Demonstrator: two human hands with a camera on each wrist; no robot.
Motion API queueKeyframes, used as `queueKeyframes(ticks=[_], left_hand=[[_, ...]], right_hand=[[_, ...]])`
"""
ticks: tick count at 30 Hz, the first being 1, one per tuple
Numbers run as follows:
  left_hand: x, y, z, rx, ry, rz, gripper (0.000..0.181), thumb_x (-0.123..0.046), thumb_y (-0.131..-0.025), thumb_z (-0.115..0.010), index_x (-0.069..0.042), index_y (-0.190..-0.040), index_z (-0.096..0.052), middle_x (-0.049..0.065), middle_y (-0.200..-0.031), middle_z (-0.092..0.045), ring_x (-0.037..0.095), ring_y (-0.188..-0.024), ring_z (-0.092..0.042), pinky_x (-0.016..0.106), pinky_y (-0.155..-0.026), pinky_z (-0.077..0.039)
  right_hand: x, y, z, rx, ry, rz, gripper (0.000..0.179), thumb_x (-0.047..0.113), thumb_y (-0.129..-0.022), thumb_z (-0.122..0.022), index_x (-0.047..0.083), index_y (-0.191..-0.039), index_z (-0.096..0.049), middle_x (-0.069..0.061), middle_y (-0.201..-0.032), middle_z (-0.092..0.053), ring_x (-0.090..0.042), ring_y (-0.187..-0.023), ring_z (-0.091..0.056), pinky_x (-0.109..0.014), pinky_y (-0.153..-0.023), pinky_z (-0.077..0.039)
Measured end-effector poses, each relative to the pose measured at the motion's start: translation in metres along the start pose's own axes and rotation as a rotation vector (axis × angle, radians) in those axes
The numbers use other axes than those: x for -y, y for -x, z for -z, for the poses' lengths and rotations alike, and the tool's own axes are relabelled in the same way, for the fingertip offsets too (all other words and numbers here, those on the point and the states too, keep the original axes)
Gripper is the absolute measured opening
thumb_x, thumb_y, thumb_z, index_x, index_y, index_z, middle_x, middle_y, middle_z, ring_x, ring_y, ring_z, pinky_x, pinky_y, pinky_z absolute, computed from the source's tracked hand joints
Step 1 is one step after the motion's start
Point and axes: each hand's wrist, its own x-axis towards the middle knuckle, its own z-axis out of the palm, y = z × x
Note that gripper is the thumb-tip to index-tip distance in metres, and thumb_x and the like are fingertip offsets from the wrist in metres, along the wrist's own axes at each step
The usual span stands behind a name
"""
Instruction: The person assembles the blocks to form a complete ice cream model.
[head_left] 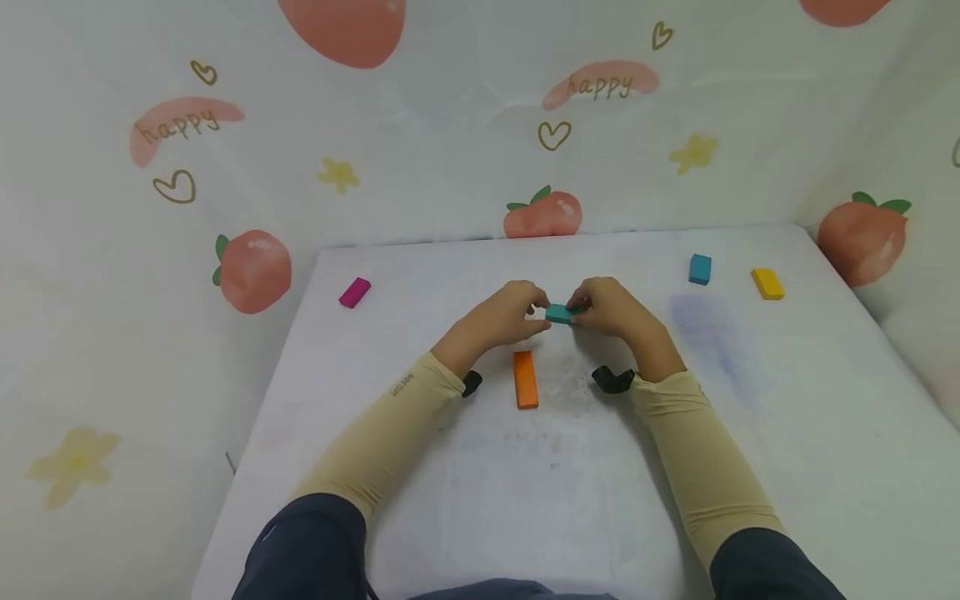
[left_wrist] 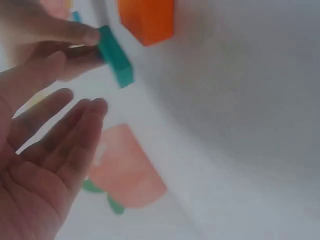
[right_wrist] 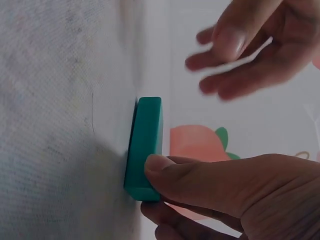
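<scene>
A teal block lies flat near the middle of the table, its long side running left to right. My right hand pinches its right end between thumb and fingers, as the right wrist view shows on the teal block. My left hand is just left of the block's other end; in the left wrist view the left hand has loosely bent fingers, a gap from the block, and holds nothing. Nearer my body than both hands lies an orange block, pointing toward me.
A magenta block lies at the back left of the white table. At the back right are a blue block and a yellow block. A printed curtain hangs behind the table's far edge.
</scene>
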Motion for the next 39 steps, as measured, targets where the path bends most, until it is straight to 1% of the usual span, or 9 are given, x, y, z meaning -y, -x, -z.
queueKeyframes(ticks=[4, 7, 10, 14, 16, 19, 25, 31, 39], left_hand=[[0.01, -0.021, -0.005, 0.013, -0.048, -0.021, 0.031, -0.013, -0.103, -0.071, 0.003, -0.129, -0.07, 0.016, -0.127, -0.069, 0.026, -0.115, -0.064, 0.034, -0.104, -0.055], [0.017, -0.032, -0.01, 0.028, -0.065, -0.026, 0.024, -0.006, -0.104, -0.066, 0.004, -0.124, -0.072, 0.015, -0.123, -0.07, 0.024, -0.111, -0.06, 0.034, -0.102, -0.053], [0.021, -0.037, -0.012, 0.032, -0.067, -0.046, 0.021, 0.002, -0.102, -0.063, 0.005, -0.119, -0.074, 0.016, -0.12, -0.071, 0.025, -0.109, -0.061, 0.034, -0.103, -0.053], [0.025, -0.037, -0.009, 0.026, -0.088, -0.067, 0.022, 0.004, -0.099, -0.064, 0.006, -0.118, -0.075, 0.017, -0.119, -0.073, 0.026, -0.109, -0.063, 0.035, -0.105, -0.054], [0.026, -0.034, -0.006, 0.028, -0.081, -0.053, 0.023, 0.005, -0.098, -0.065, 0.007, -0.118, -0.074, 0.017, -0.119, -0.074, 0.026, -0.108, -0.064, 0.035, -0.104, -0.055], [0.029, -0.028, -0.001, 0.033, -0.055, -0.01, 0.025, 0.004, -0.097, -0.066, 0.008, -0.12, -0.074, 0.018, -0.12, -0.074, 0.026, -0.108, -0.065, 0.036, -0.102, -0.056], [0.037, -0.013, 0.004, 0.033, -0.011, 0.059, 0.029, 0.003, -0.095, -0.068, 0.009, -0.123, -0.074, 0.02, -0.123, -0.074, 0.027, -0.112, -0.066, 0.039, -0.104, -0.057], [0.043, 0.006, 0.001, 0.022, 0.017, 0.135, 0.027, 0.0, -0.097, -0.07, 0.007, -0.123, -0.074, 0.016, -0.12, -0.074, 0.024, -0.104, -0.064, 0.038, -0.1, -0.058], [0.039, 0.029, -0.004, 0.022, 0.07, 0.161, 0.029, -0.002, -0.096, -0.071, 0.007, -0.123, -0.074, 0.016, -0.116, -0.074, 0.022, -0.099, -0.062, 0.035, -0.092, -0.057]], right_hand=[[0.002, -0.003, -0.001, -0.017, -0.005, 0.046, 0.022, 0.002, -0.093, -0.075, -0.008, -0.113, -0.078, -0.024, -0.111, -0.078, -0.036, -0.103, -0.072, -0.052, -0.095, -0.06], [0.003, -0.006, -0.002, -0.024, -0.021, 0.065, 0.022, 0.001, -0.093, -0.075, -0.008, -0.113, -0.078, -0.024, -0.11, -0.078, -0.036, -0.101, -0.073, -0.051, -0.093, -0.06], [0.004, -0.006, -0.004, -0.021, -0.04, 0.062, 0.024, 0.002, -0.093, -0.076, -0.009, -0.114, -0.077, -0.025, -0.111, -0.077, -0.036, -0.101, -0.072, -0.05, -0.093, -0.06], [0.007, -0.006, -0.007, -0.037, -0.057, 0.056, 0.026, 0.002, -0.092, -0.076, -0.01, -0.115, -0.076, -0.027, -0.113, -0.076, -0.036, -0.101, -0.072, -0.05, -0.092, -0.059], [0.011, -0.007, -0.009, -0.053, -0.047, 0.077, 0.025, 0.001, -0.092, -0.076, -0.01, -0.114, -0.076, -0.027, -0.112, -0.075, -0.036, -0.099, -0.072, -0.047, -0.089, -0.06], [0.018, -0.008, -0.013, -0.054, -0.037, 0.103, 0.023, 0.0, -0.093, -0.076, -0.011, -0.114, -0.076, -0.026, -0.109, -0.075, -0.034, -0.096, -0.07, -0.043, -0.087, -0.059], [0.03, -0.014, -0.025, -0.019, -0.046, 0.112, 0.025, -0.001, -0.094, -0.075, -0.011, -0.118, -0.075, -0.024, -0.109, -0.074, -0.033, -0.098, -0.066, -0.048, -0.093, -0.058], [0.036, -0.016, -0.035, 0.034, -0.042, 0.131, 0.026, 0.003, -0.096, -0.076, -0.008, -0.12, -0.076, -0.02, -0.112, -0.074, -0.03, -0.102, -0.068, -0.045, -0.096, -0.059], [0.044, -0.009, -0.039, 0.096, -0.038, 0.184, 0.024, 0.005, -0.095, -0.079, -0.006, -0.117, -0.078, -0.016, -0.108, -0.073, -0.027, -0.098, -0.067, -0.043, -0.093, -0.059]])
